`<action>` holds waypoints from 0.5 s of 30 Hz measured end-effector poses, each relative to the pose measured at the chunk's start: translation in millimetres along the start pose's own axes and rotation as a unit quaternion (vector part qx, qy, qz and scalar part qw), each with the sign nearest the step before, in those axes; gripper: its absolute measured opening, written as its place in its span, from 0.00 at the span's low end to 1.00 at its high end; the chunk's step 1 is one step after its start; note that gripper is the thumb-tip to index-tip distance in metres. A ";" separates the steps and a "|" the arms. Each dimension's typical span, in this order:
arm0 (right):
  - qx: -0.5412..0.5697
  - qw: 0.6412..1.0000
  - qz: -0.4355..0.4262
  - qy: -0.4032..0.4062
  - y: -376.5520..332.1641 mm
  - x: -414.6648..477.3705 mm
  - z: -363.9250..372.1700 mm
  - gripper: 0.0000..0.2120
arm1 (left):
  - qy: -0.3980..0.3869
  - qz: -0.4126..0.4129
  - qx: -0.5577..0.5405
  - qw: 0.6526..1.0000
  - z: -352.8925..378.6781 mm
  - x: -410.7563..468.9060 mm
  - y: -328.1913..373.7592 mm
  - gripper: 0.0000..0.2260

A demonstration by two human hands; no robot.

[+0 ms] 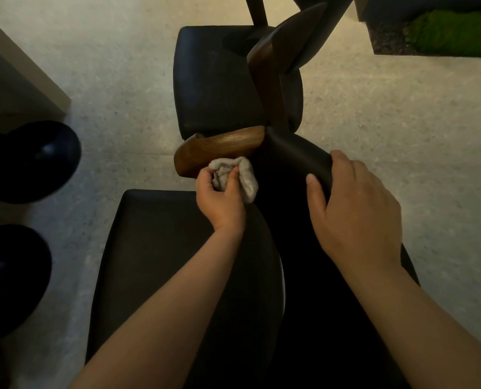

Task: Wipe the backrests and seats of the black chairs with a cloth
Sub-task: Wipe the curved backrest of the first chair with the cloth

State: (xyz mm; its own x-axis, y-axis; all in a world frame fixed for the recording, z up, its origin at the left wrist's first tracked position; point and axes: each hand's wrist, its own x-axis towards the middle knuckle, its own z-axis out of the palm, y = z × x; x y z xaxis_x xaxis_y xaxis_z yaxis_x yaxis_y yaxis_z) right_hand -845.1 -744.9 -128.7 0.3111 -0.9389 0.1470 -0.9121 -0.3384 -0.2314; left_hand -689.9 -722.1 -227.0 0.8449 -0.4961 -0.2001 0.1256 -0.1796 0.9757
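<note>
Two black chairs stand one behind the other below me. The near chair's seat [155,248] fills the lower middle; its black backrest [298,155] ends in a brown wooden armrest [219,148]. My left hand [219,197] grips a bunched grey cloth [240,175] against the inner face of that backrest, just under the wooden armrest. My right hand [354,209] holds the top edge of the backrest, thumb on its inner side. The far chair's seat [214,88] lies beyond, with its own backrest [284,43] curving at the right.
Two round black table bases [34,161] [11,273] sit on the pale speckled floor at the left. A beige block [14,77] stands at the upper left. A planter with green moss [455,32] is at the upper right.
</note>
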 end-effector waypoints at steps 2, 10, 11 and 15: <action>0.000 1.000 -0.003 0.004 -0.1 0.1 0.9 0.22 | 0.007 -0.013 0.018 1.000 -6.1 7.9 -11.9 0.07; -0.022 1.000 -0.006 0.006 1.5 -0.3 3.4 0.22 | 0.041 -0.050 0.120 0.991 -42.0 45.7 -43.3 0.08; -0.025 1.000 -0.006 0.004 1.4 0.3 2.8 0.22 | 0.040 -0.063 0.124 0.990 -44.0 48.4 -41.3 0.08; -0.029 1.000 -0.003 0.000 0.0 0.7 0.9 0.21 | -0.011 -0.060 0.144 0.988 -48.7 43.9 -28.5 0.09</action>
State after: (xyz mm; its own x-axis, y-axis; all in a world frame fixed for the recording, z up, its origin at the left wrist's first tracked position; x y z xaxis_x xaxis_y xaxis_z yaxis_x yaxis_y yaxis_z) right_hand -844.6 -745.6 -129.5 0.3164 -0.9370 0.1482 -0.9243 -0.3397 -0.1740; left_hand -631.1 -697.3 -259.3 0.8210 -0.4744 -0.3176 0.0679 -0.4712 0.8794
